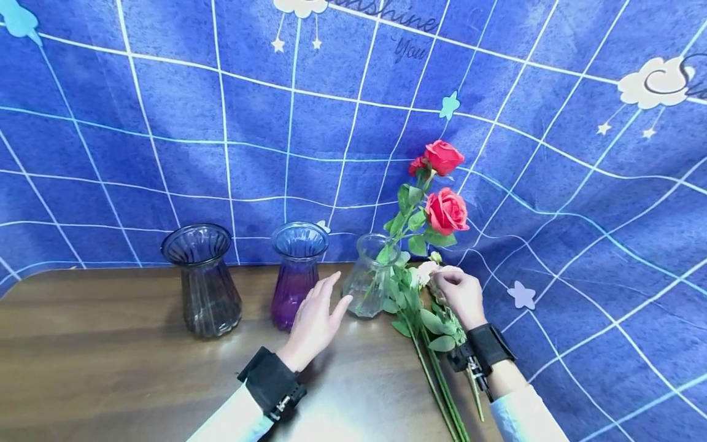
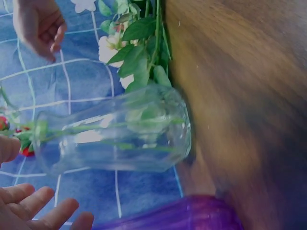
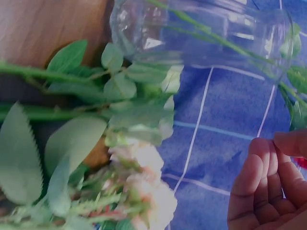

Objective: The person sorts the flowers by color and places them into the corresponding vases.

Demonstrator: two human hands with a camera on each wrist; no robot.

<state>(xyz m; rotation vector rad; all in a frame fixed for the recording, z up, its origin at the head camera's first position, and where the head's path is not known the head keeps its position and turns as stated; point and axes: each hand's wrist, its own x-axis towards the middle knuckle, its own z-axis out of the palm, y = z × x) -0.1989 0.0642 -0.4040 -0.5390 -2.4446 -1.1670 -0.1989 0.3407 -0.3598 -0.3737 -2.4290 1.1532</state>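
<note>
Vase, clear colourless glass, wide-lipped [image 1: 364, 287]: upright on the brown wood-grain table [image 1: 105, 356]. Contents: red roses on leafy green stems [image 1: 446, 212], leaning right, well past the rim. Hazard: tipping; the blooms look top-heavy, and a nudge on the overhanging side could bring the lot over.

Left hand [image 1: 316, 314]: fingers spread wide, holding nothing; near the clear vase and the ribbed purple glass vase with a blue flared rim [image 1: 293, 288]. Hazard: a sideways sweep could knock either.

Right hand [image 1: 459, 298]: fingers loosely curled, thumb close to the fingertips – a narrow grip with nothing seen in it; apart from the blooms in its wrist view. Hazard: a drift inward could catch the leaning roses.

Pale cream-pink flowers [image 3: 148, 187] and long green stems [image 1: 442, 383]: lying on the table beside the clear vase; contact with the glass cannot be told. Hazard: overlapping leaves may snag – one stem lifted could drag others or shove the vase.

Vase, dark grey ribbed glass [image 1: 210, 294]: upright, far left, well apart; probably least at risk.
</note>
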